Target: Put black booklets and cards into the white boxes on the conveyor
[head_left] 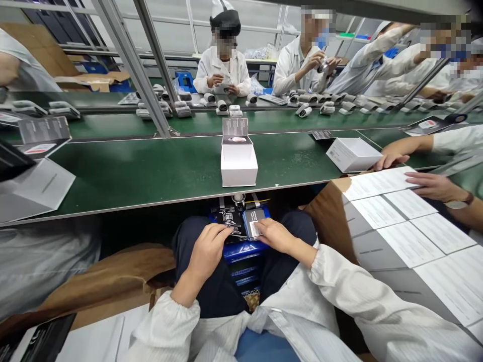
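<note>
Between my knees is a blue plastic crate (243,251) with two piles of printed matter on top. My left hand (207,250) has its fingers pressed together at the edge of a black printed leaflet (231,217) with white print. My right hand (277,234) is closed at the thumb and fingers on a dark grey booklet (253,217), on top of the right-hand pile. Whether either piece is lifted off its pile is hard to see. Straight ahead on the green bench stands an open white box (239,171), its printed lid flap tipped back.
A brown carton (330,213) packed with white boxes stands at my right, beside a co-worker's hands (433,186). More open boxes (350,155) sit along the green bench (158,173). Several co-workers sit beyond a row of grey-white devices. A metal post (132,65) rises ahead left.
</note>
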Demonstrator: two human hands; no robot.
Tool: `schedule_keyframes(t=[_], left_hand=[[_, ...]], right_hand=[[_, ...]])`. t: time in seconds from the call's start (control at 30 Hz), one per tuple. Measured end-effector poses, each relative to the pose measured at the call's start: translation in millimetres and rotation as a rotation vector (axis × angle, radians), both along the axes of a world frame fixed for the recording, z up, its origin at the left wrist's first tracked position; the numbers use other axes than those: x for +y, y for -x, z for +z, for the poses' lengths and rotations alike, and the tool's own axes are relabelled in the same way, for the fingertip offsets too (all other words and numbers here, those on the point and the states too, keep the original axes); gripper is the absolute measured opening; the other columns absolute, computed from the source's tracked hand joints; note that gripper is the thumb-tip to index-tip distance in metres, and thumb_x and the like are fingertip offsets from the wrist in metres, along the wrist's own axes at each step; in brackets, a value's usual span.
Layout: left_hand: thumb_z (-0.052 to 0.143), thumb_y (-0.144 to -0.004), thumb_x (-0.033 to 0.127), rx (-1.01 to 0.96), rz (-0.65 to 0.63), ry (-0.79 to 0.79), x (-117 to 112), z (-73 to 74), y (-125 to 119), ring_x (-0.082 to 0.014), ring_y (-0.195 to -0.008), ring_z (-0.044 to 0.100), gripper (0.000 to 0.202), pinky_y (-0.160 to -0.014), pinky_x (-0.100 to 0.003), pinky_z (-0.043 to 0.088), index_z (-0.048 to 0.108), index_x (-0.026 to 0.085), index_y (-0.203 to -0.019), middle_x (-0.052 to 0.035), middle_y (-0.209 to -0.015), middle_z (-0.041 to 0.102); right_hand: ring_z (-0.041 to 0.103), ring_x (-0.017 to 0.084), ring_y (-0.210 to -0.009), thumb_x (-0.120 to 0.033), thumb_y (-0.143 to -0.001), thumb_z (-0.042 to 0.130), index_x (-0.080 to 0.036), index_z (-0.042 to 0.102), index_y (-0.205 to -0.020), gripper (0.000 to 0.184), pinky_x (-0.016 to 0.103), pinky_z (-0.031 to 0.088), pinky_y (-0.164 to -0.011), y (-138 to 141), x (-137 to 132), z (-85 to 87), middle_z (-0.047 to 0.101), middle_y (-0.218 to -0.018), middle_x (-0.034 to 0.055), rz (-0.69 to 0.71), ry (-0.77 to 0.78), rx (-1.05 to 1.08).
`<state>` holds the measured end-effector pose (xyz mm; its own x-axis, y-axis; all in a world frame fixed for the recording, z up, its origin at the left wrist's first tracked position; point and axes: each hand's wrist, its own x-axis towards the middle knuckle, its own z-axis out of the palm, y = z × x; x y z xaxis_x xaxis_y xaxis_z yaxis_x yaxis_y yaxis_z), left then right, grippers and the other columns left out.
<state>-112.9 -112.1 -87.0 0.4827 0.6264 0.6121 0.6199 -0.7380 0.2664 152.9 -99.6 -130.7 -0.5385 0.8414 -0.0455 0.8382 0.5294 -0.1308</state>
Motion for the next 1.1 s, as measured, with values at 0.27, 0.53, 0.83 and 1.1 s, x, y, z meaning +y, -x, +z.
schedule_keyframes(t=[0.27, 0.53, 0.83, 1.1], left_hand=[[0.050, -0.090, 0.001, -0.077, -0.031, -0.056, -19.7, 3.1, 7.4, -0.0209, -0.109, 0.061, 0.035, -0.095, -0.036, 0.055, 0.063, 0.018, -0.118, -0.0086, -0.109, 0.068], [0.052, -0.091, 0.003, -0.036, -0.158, -0.152, -25.7, 12.3, -6.4, -0.0192, -0.096, 0.065, 0.026, -0.085, -0.033, 0.058, 0.061, 0.015, -0.114, -0.0089, -0.099, 0.070], [0.065, -0.088, 0.017, -0.296, 0.138, -0.449, 61.1, 106.8, -42.5, -0.0268, -0.127, 0.052, 0.040, -0.104, -0.044, 0.048, 0.050, 0.017, -0.125, -0.0177, -0.132, 0.054], [0.036, -0.098, 0.029, 0.366, 0.212, -0.211, 140.5, 90.0, -49.8, -0.0266, -0.079, 0.062, 0.037, -0.080, -0.046, 0.046, 0.063, 0.017, -0.120, -0.0094, -0.081, 0.066]], right_hand=[[0.064, 0.022, -0.089, -0.010, -0.094, 0.057, -0.011, 0.070, -0.089, 0.014, 0.034, 0.044, -0.089, 5.9, -0.2, -3.7, 0.069, -0.092, 0.0120, -0.034, 0.058, 0.052], [0.071, 0.018, -0.091, -0.024, -0.102, 0.050, -0.021, 0.072, -0.105, 0.022, 0.025, 0.052, -0.079, 9.2, -3.1, 80.3, 0.075, -0.102, 0.0027, -0.133, 0.026, 0.490], [0.065, 0.022, -0.108, -0.013, -0.102, 0.043, -0.015, 0.063, -0.127, 0.032, 0.033, 0.051, -0.095, 30.8, 41.3, 173.1, 0.070, -0.119, 0.0120, -0.039, -0.677, 0.408], [0.060, 0.019, -0.119, -0.025, -0.102, 0.047, -0.019, 0.058, -0.134, 0.035, 0.032, 0.046, -0.104, -69.6, 137.2, 164.6, 0.065, -0.130, 0.0080, -0.108, -0.579, 0.358]])
